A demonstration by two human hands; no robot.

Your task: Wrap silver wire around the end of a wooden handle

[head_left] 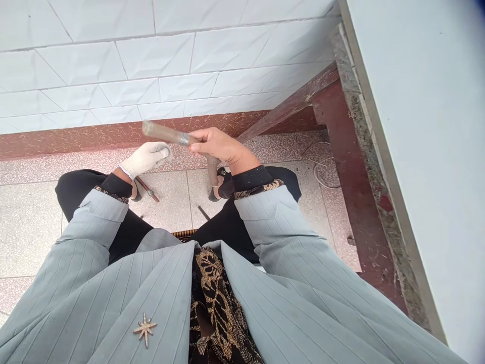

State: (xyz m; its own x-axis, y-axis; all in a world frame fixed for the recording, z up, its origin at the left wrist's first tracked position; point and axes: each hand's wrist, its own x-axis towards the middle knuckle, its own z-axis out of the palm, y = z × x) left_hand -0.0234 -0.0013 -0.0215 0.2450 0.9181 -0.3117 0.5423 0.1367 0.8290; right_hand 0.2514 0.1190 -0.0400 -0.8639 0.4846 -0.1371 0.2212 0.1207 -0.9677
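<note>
My right hand (217, 144) is bare and closed around a brownish wooden stick (162, 133). Silvery wire is wound round the stick just left of my fingertips, and its thick end points left. Below the same hand a second brown length (212, 172) slants down; whether it joins the stick is hidden by my fingers. My left hand (146, 159), in a white glove, is curled shut just below the stick's left part. A faint blurred patch shows at its fingertips, and what they pinch, if anything, cannot be made out.
On the tiled floor a thin reddish-brown rod (147, 189) lies by my left foot, and a short dark bar (203, 212) between my legs. A reddish table frame (352, 177) under a white top (428, 126) stands right, with a pale cable (322, 174) beside it. White wall tiles (155, 55) rise ahead.
</note>
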